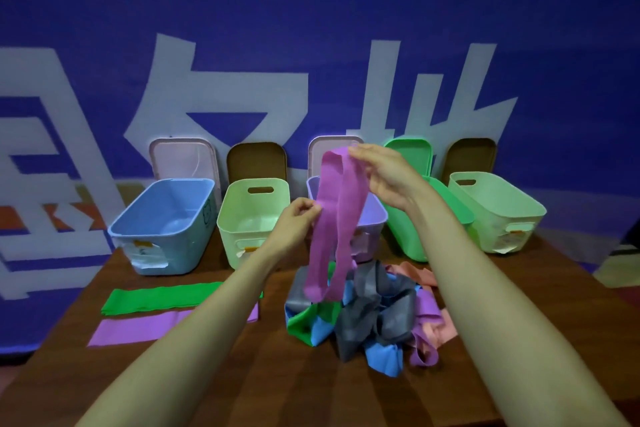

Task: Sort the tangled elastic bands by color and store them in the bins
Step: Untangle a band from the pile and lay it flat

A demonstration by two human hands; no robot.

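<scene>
A: Item one — purple elastic band (337, 218), flat wide loop, held up over the wooden table (242, 374). Location?

B: Lifted in front of the lilac bin (375, 218), top fold pinched in right hand (384, 177), one edge pinched lower down in left hand (298, 222). Hands apart, both closed on the band. Lower end dangling just above the tangled pile (367, 315), possibly touching it — cannot tell.

A: Handling?

B: Judged light, limp, stretchy. Hangs straight under own weight, no stiffness. Likely slightly grippy, not fragile. Best taken at a fold or along an edge with a fingertip pinch; pulling by the middle risks dragging neighbours out of the heap.

A: Rest of stock?

B: Pile of grey, blue, green, purple and salmon bands, knotted together, centre-right of table. Already laid flat at left: one green band (156, 300), one purple band (145, 328), side by side.

A: Receptacles?

B: Five open bins along the back edge: blue bin (138, 229), pale green bin (232, 218), the lilac one, bright green bin (460, 215) tilted, second pale green bin (519, 204). Lids propped behind. No bands visible inside those with a visible floor
</scene>
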